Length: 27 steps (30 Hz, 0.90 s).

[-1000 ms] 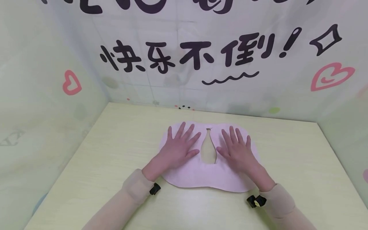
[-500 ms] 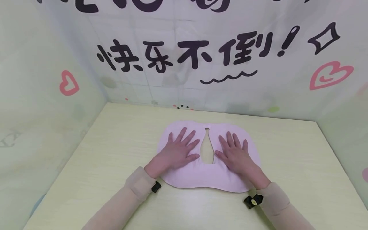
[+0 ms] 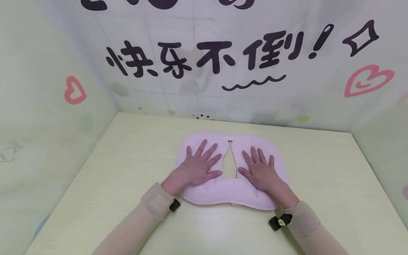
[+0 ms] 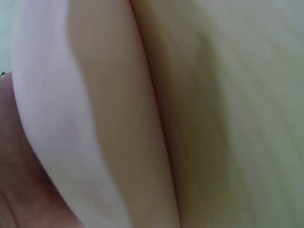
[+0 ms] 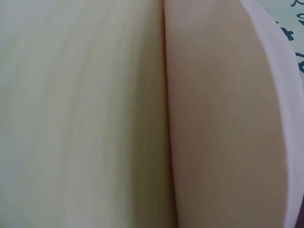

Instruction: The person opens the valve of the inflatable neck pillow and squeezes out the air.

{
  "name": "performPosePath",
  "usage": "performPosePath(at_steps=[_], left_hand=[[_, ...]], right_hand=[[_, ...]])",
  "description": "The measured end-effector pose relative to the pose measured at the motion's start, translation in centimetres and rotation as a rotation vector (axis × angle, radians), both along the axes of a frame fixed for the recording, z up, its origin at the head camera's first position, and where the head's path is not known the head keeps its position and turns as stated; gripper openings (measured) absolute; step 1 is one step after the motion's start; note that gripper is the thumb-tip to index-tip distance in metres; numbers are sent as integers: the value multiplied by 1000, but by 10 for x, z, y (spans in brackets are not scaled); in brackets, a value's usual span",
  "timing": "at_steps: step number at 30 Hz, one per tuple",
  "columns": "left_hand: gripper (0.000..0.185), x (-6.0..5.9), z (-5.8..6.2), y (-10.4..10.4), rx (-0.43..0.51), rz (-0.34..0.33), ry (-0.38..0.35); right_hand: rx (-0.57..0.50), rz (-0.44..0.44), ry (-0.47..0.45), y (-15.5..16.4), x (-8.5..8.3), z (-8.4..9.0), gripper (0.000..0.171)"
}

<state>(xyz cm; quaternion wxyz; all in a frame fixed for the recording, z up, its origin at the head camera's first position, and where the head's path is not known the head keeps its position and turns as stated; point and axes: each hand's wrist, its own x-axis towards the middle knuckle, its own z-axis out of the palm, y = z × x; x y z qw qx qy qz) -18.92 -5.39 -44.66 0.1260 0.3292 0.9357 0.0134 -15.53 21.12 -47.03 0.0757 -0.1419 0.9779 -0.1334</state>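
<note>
A pale pink pillow (image 3: 223, 193) with a teardrop-shaped hole through its middle lies flat on the table. My left hand (image 3: 197, 166) rests on its left half, fingers straight and spread. On the right half lies my right hand (image 3: 262, 171), palm down with the fingers extended and the thumb beside the hole. In the left wrist view the pillow's side (image 4: 118, 104) curves down to the tabletop, and part of the left hand (image 4: 23, 190) shows at the lower left. The right wrist view shows the pillow's beige side (image 5: 223, 114) close up.
The light wood table (image 3: 127, 163) extends on both sides of the pillow and in front of it. Behind it stands a printed white curtain (image 3: 204, 99) with black lettering, and similar sheets hang at the left and right.
Both hands have slid slightly back toward the person over the pillow and then stayed nearly still. The pillow's front edge looks raised a little now, and the view has shifted slightly.
</note>
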Motion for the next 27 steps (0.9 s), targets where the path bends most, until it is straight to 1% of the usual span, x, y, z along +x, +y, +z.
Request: performPosePath(at_steps=[6, 13, 16, 20, 23, 27], left_hand=[[72, -1, 1, 1, -28, 4, 13], [69, 1, 6, 2, -44, -7, 6], [68, 1, 7, 2, -30, -9, 1], [68, -1, 3, 2, -15, -12, -12], [68, -2, -2, 2, -21, -12, -23], [68, -3, -4, 2, -27, -11, -26]], right_hand=[[7, 6, -6, 1, -4, 0, 72], [6, 7, -13, 1, -4, 2, 72], [7, 6, -15, 1, -4, 2, 73], [15, 5, -14, 1, -3, 1, 73], [29, 5, -11, 1, -3, 0, 73], [43, 0, -11, 0, -3, -1, 72]])
